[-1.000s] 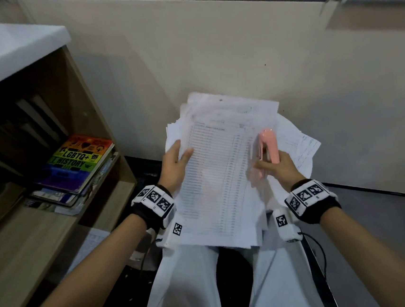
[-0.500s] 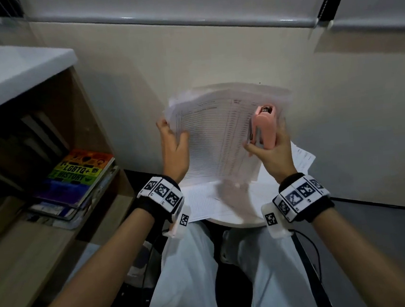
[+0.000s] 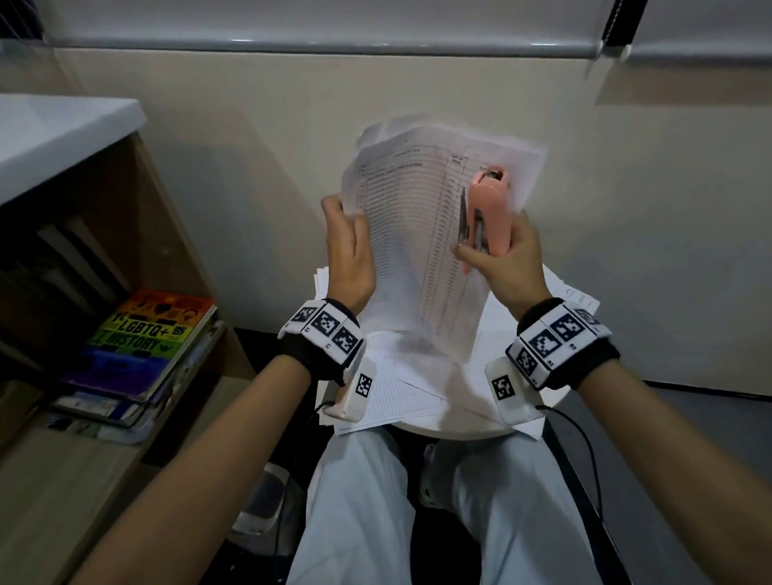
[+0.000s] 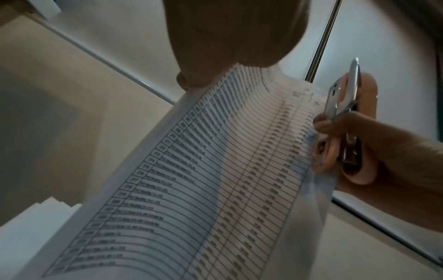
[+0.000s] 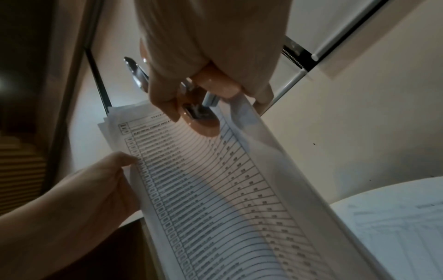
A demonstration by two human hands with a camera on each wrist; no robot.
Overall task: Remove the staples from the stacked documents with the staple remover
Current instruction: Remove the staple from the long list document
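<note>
A thick stack of printed table sheets (image 3: 412, 238) (image 4: 215, 170) (image 5: 215, 189) is held upright in the air above my lap. My left hand (image 3: 349, 253) (image 5: 95, 185) grips its left edge, thumb on the front page. My right hand (image 3: 504, 262) (image 4: 359, 136) pinches the stack's right edge and also holds a pink staple remover (image 3: 490, 216) (image 4: 347, 121) (image 5: 203, 113) with a metal blade, pointing up against the front page. No staple is visible to me.
More loose sheets (image 3: 398, 385) lie on a round white stool top (image 3: 459, 431) over my knees. A wooden shelf unit (image 3: 84, 462) with stacked books (image 3: 144, 348) stands at the left. A beige wall (image 3: 653, 243) is close ahead.
Both hands lifted the top stack off the pile on the stool and tipped it upright. The staple remover stayed in my right hand.
</note>
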